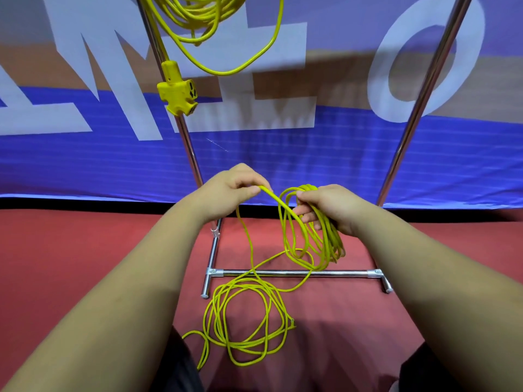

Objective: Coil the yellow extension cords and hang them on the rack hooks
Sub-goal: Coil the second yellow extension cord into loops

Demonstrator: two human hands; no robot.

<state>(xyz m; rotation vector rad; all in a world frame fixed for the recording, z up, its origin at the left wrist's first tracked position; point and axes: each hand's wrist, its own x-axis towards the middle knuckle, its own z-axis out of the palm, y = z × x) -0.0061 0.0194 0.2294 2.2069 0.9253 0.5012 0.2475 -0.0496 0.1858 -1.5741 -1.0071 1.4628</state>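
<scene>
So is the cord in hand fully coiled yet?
Partly coiled. The right hand holds several loops, the left hand pinches the next strand, and a loose pile lies on the red floor.

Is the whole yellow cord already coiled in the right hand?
No: the right hand grips several loops of the yellow cord, but a loose pile of it lies on the red floor.

Rack (pixel 418 108) straight ahead of me, banner (pixel 283 154) behind it. Hung coil (pixel 195 21) up top by rack's left post, outlet block (pixel 177 93) dangling against that post. My left hand (pixel 232 188) left of my right hand (pixel 328 207), cord strand (pixel 271 196) between them. Coil (pixel 331 239) hangs from my right hand, above base bar (pixel 334 273). Loose cord (pixel 266 315) on floor (pixel 85 250) before base bar, nearest me.
</scene>
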